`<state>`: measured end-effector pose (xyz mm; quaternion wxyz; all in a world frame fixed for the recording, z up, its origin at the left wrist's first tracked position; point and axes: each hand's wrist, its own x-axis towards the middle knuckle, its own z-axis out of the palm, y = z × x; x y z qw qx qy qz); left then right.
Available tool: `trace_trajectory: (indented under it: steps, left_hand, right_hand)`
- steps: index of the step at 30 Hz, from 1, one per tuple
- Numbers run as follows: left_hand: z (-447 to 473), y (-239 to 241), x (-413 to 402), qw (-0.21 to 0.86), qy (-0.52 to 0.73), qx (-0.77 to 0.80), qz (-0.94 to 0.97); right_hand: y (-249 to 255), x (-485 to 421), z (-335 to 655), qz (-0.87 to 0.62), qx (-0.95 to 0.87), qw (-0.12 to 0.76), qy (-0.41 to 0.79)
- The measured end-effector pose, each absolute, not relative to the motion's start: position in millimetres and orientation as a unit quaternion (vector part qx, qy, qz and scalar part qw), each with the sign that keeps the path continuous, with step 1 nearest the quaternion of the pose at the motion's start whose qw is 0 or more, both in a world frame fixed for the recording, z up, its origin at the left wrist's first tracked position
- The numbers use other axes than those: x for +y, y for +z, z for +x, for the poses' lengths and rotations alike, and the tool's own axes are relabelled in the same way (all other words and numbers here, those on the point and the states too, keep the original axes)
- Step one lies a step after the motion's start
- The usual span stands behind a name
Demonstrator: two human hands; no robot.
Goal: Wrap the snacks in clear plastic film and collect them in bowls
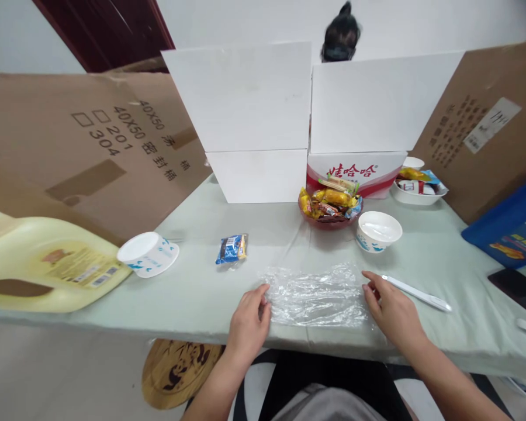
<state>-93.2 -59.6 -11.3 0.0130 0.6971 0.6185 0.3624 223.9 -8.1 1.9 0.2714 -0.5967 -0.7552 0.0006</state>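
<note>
A crinkled clear plastic bag or sheet (318,298) lies spread near the table's front edge. My left hand (249,320) is at its left edge, fingers loosely bent with a gap between thumb and forefinger. At the opposite edge is my right hand (392,307), its fingers apart and the forefinger reaching forward. Both hands touch or nearly touch the plastic; neither visibly grips it. Just beyond my right hand lies a white, slim handled tool (418,293), its kind unclear. A small blue and yellow packaged snack (232,249) rests beyond my left hand.
A bowl of wrapped snacks (330,204) and a white paper bowl (379,231) stand behind the plastic. Leftward are a tipped paper bowl (148,254) and a yellow jug (56,260). White panels (245,99) and cardboard (114,146) wall the table. A person's head shows behind.
</note>
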Motion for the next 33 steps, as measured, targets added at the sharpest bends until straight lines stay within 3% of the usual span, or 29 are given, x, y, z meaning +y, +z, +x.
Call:
trace_trajectory:
  steps: [7,15,18,20,23,28,33]
  left_hand:
    - [-92,-11,-65,0.006,0.375,0.586,0.718]
    - [-100,-4,-67,-0.056,0.318,0.603,0.729]
    - [-92,10,-64,-0.123,0.361,0.609,0.695]
    - [-82,16,-60,-0.112,0.375,0.562,0.729]
    - [-68,15,-50,-0.033,0.276,0.482,0.831]
    - [-61,1,-39,0.014,0.106,0.504,0.857]
    - [-62,-3,-40,0.021,0.098,0.512,0.853]
  right_hand:
    - [3,0,213,-0.526,-0.779,0.320,0.121]
    - [-15,9,206,-0.558,-0.783,0.272,0.034]
    - [-13,8,204,-0.554,-0.790,0.264,0.016]
    - [-12,7,204,-0.552,-0.791,0.263,0.003]
    - [-12,12,208,-0.558,-0.794,0.242,-0.012]
    - [0,19,216,-0.611,-0.759,0.205,-0.097]
    - [12,4,189,-0.430,-0.879,0.201,-0.054]
